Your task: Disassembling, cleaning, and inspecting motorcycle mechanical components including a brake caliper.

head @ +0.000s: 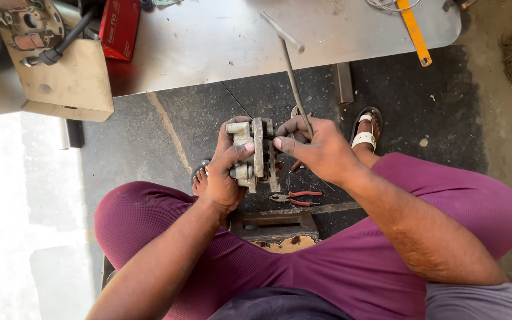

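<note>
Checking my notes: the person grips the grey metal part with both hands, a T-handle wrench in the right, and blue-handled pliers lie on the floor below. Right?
Not quite: the head view shows the pliers have red handles, not blue. The rest holds.

Both forearms bare, reaching forward over spread knees toward 12 o'clock. Left hand [225, 172] at 11 o'clock, fingers curled, thumb pressed across, grip closed. Right hand [318, 149] at 1 o'clock, knuckles up, fist clenched, wrist bent inward toward left hand.
</note>
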